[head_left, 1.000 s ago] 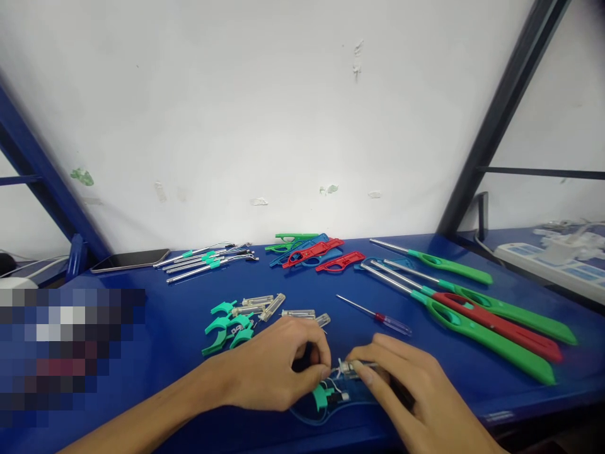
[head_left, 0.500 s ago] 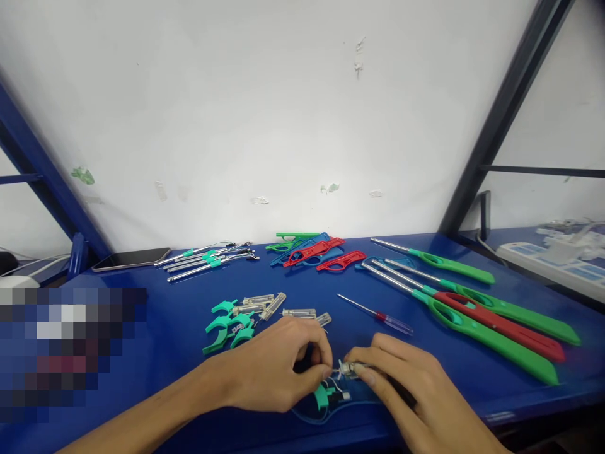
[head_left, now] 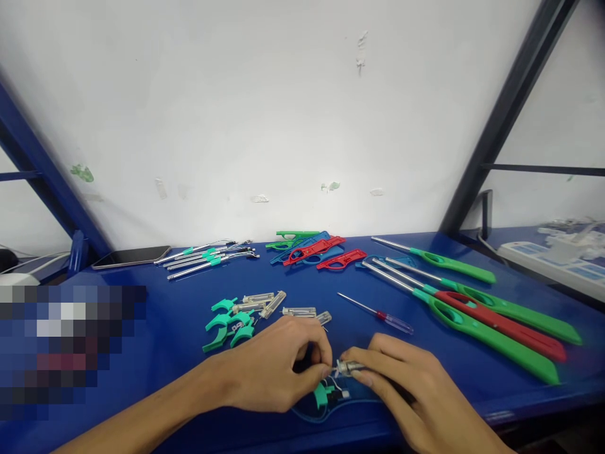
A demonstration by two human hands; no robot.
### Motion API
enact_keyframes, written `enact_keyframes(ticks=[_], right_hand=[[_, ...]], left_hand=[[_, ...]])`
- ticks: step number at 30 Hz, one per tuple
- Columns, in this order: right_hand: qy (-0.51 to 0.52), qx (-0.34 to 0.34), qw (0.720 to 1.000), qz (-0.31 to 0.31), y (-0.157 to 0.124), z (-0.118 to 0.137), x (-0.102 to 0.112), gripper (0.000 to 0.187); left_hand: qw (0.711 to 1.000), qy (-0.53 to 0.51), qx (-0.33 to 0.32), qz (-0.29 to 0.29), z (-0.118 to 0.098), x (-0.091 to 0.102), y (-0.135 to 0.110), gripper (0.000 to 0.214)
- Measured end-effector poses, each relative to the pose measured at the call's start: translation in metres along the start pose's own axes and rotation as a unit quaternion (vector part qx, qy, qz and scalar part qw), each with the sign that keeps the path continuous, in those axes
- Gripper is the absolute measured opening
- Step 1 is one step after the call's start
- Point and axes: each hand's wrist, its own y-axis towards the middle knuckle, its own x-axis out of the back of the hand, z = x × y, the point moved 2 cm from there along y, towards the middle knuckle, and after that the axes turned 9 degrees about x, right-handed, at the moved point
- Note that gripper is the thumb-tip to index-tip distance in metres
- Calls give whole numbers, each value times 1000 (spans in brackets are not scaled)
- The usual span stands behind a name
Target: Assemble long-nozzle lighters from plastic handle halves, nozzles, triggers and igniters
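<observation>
My left hand [head_left: 278, 369] and my right hand [head_left: 411, 391] meet at the near edge of the blue table [head_left: 142, 353]. Both pinch a small clear metal-tipped part [head_left: 348, 368] with thin white wires. Just below it lies a teal trigger piece [head_left: 322, 395] inside a blue half shell [head_left: 331, 413]. The fingers of both hands are closed on the small part.
Beyond the hands lie teal trigger pieces [head_left: 227, 325], clear tubes [head_left: 278, 306] and a small screwdriver [head_left: 378, 314]. Finished long lighters, green and red [head_left: 477, 312], lie at right. Red, blue and green handle shells [head_left: 314, 249], metal rods [head_left: 208, 257] and a phone [head_left: 130, 257] sit further back.
The right hand has drawn the small part slightly left toward the left fingers. The view has tilted a little; the hands otherwise stay in place.
</observation>
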Motion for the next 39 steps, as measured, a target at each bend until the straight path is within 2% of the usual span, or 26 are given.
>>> enact_keyframes(ticks=[7,13,18,24,31,39], right_hand=[[30,-14,999,34,2,-2,-1,30],[-11,4,1000,-25,-2,-1,-1,29],[-24,22,999,-29,-1,-1,-1,30],[-4,-3,1000,1,-3,-4,-4,31],[8,12,1000,14,-2,-5,-4,32],[-13,30,999,-40,1,-1,-1,29]], left_hand=[[1000,5,-1,1,0,0,0,8],[1000,12,-5,-1,-1,2,0,6],[1000,10,-9,1,1,2,0,10],[1000,7,-24,-11,1,2,0,11],[999,-3,-29,-12,2,0,0,10],[1000,-3,-14,-16,3,6,2,8]])
